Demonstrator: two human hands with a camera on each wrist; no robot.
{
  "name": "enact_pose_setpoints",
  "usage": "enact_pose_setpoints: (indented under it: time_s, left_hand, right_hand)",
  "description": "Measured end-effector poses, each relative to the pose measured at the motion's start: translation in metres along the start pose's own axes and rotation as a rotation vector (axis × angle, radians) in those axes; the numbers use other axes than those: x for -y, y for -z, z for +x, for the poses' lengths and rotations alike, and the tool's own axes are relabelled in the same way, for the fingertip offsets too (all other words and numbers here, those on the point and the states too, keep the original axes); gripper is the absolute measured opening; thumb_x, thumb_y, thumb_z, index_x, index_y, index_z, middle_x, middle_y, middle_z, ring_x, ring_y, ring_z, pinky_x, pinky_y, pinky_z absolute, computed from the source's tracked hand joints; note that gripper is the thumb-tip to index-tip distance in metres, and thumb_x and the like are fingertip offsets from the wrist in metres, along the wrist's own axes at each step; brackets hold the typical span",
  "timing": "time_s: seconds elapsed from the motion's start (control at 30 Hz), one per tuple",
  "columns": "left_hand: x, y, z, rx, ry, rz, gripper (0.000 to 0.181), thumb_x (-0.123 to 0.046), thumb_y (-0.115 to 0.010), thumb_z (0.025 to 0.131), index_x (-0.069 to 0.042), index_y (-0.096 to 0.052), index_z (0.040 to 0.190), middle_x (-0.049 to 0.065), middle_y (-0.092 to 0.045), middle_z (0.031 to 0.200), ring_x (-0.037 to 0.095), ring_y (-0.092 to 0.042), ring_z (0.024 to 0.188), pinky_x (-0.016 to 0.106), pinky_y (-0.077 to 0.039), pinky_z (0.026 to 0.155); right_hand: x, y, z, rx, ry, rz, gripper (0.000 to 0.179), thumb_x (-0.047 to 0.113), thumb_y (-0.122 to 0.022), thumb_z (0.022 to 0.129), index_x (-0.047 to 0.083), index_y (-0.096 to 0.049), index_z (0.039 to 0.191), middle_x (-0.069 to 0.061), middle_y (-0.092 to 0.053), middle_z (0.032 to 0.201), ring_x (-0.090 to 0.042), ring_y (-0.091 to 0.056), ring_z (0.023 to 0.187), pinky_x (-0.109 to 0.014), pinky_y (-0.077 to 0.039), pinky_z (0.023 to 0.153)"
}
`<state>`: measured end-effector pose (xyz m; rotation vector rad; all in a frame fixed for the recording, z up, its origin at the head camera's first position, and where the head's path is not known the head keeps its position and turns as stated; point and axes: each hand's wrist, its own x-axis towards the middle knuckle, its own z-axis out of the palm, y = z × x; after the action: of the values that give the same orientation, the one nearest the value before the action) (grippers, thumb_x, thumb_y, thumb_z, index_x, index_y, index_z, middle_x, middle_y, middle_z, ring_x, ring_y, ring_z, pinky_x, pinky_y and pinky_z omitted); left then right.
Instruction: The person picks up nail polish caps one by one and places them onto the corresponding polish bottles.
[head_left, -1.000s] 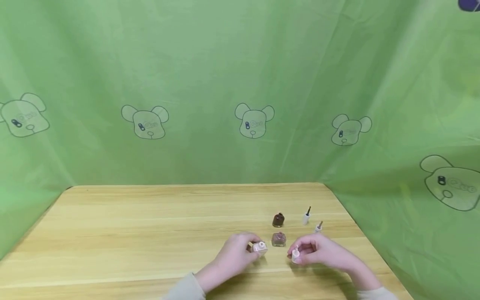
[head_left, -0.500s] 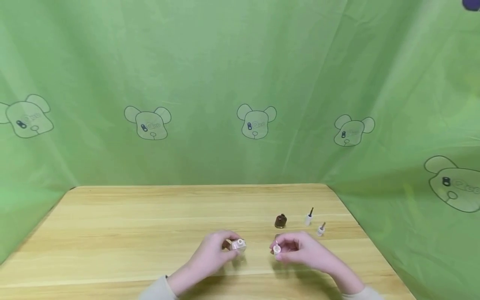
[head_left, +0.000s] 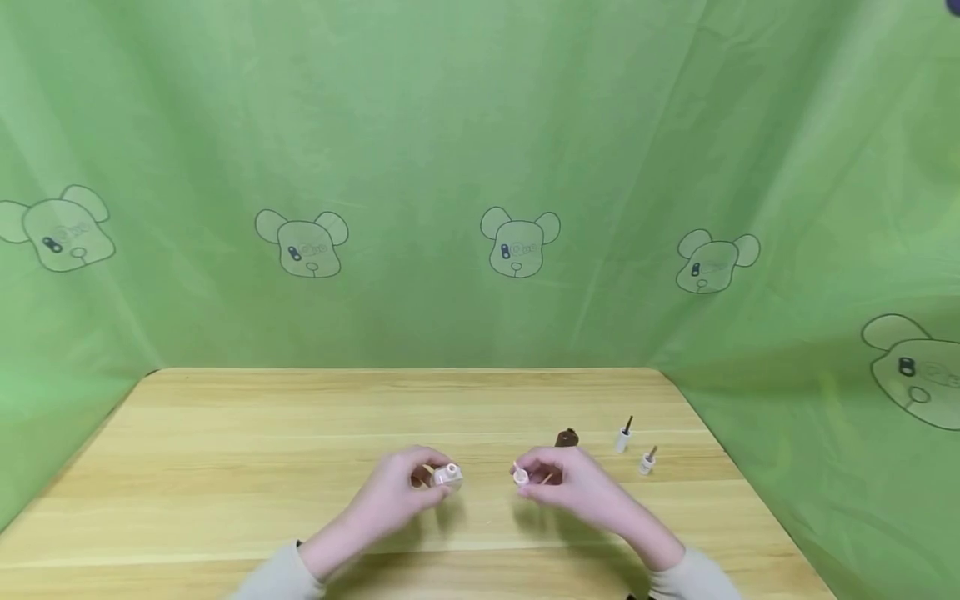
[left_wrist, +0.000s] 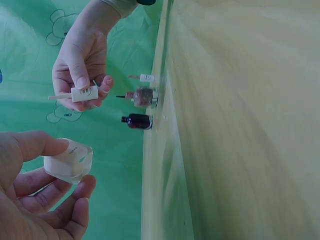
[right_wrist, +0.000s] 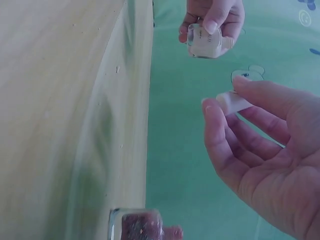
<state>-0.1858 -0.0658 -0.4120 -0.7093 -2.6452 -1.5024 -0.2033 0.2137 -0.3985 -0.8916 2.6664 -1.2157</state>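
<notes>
A: Position of the white bottle (head_left: 447,478)?

B: Raised over the desk (head_left: 300,425), well in from its left and right edges. The left hand (head_left: 397,492) pinches it, thumb on the near face, fingers on the far face. Long axis about upright, neck (right_wrist: 228,44) up and bare.

A: Right hand (head_left: 573,485)?

B: Pinching the white cap (left_wrist: 85,94) between thumb and fingers, brush (left_wrist: 59,97) upward.

A: Key relation?

B: Cap lies to the bottle's right, about level, a gap between. Judgement: the axes run roughly parallel, and brush and neck both point up, so those ends do not face each other.

A: Remaining items?

B: Dark bottle (left_wrist: 137,121) and pink bottle (left_wrist: 145,96) stand beyond the right hand, toward the far edge; that hand is the nearer. The black-brush cap (head_left: 622,440) and brown-brush cap (head_left: 647,464) stand near the right edge, brushes up.

A: Writing?

B: Small print on the white bottle and held cap, illegible. Faint lettering on the bear faces of the green sheet (head_left: 420,125), perhaps starting with Q; not certain. No brand can be read.
</notes>
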Motion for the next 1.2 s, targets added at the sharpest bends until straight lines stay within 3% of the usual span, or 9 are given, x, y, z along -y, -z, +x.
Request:
enact_pose_setpoints:
  time_s: [0.27, 0.57, 1.0, 1.2]
  left_hand:
    - [0.007, 0.005, 0.003, -0.033, 0.002, 0.028, 0.029, -0.012, -0.075, 0.08, -0.003, -0.069, 0.107, 0.007, -0.071, 0.098, 0.007, -0.059, 0.079, 0.017, -0.051, 0.068]
    - [0.008, 0.006, 0.005, -0.067, 0.003, 0.009, 0.029, -0.011, -0.075, 0.08, -0.001, -0.068, 0.106, 0.007, -0.07, 0.097, 0.005, -0.058, 0.077, 0.017, -0.052, 0.067]
    - [0.01, 0.001, 0.002, -0.092, -0.031, -0.001, 0.027, -0.012, -0.077, 0.079, -0.003, -0.07, 0.103, 0.006, -0.069, 0.094, 0.004, -0.057, 0.076, 0.019, -0.052, 0.066]
    - [0.009, -0.003, 0.001, -0.087, -0.053, 0.006, 0.025, -0.012, -0.077, 0.079, -0.004, -0.071, 0.102, 0.005, -0.069, 0.092, 0.002, -0.055, 0.074, 0.019, -0.052, 0.065]
  right_hand:
    - [0.012, -0.005, 0.018, -0.076, 0.011, -0.071, 0.026, 0.021, -0.074, 0.084, 0.006, -0.068, 0.104, 0.0, -0.072, 0.088, -0.001, -0.062, 0.077, -0.02, -0.056, 0.07]
    - [0.016, -0.009, 0.029, -0.161, 0.038, -0.115, 0.016, 0.013, -0.075, 0.082, 0.009, -0.066, 0.096, 0.001, -0.071, 0.084, -0.001, -0.061, 0.075, -0.018, -0.055, 0.067]
    - [0.025, -0.01, 0.025, -0.306, 0.237, -0.219, 0.019, 0.005, -0.076, 0.079, 0.009, -0.07, 0.097, 0.0, -0.069, 0.089, -0.002, -0.057, 0.073, -0.018, -0.053, 0.062]
    - [0.031, -0.011, 0.021, -0.324, 0.333, -0.273, 0.021, 0.008, -0.077, 0.079, 0.01, -0.072, 0.099, 0.001, -0.067, 0.094, -0.004, -0.057, 0.079, -0.02, -0.053, 0.061]
